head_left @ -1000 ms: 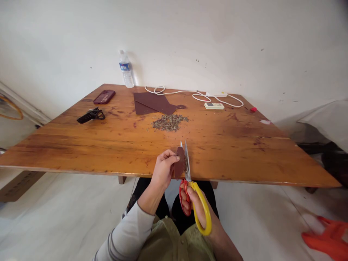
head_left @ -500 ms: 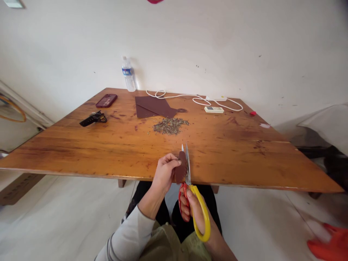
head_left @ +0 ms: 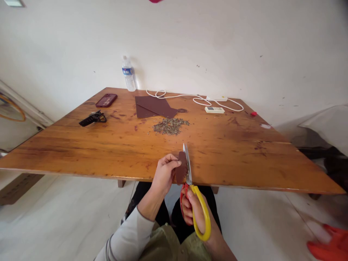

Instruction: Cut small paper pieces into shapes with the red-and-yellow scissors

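Observation:
Between thumb and fingers, my left hand (head_left: 166, 169) pinches a small dark brown piece of sandpaper-like sheet (head_left: 181, 170) with a jagged, notched right edge. My right hand (head_left: 191, 206) is wrapped round the red and yellow handles of a pair of scissors (head_left: 201, 214). The blades point away from me, nearly closed, right beside the notched edge. Both hands are at the table's front edge. Beyond them lies a loose pile of small shredded bits (head_left: 171, 126). Larger dark brown sheets (head_left: 153, 107) lie behind the pile, partly overlapping.
On the wooden table (head_left: 108, 152) are a phone (head_left: 107, 100), a black object with a metal ring (head_left: 93, 118), a water bottle (head_left: 128, 74) and a small whitish device (head_left: 214, 110). A white cable (head_left: 182, 96) with a power strip (head_left: 216, 98) runs along the wall.
The scissors' blades have come closer together beside the brown piece. My left hand keeps its pinch almost in place.

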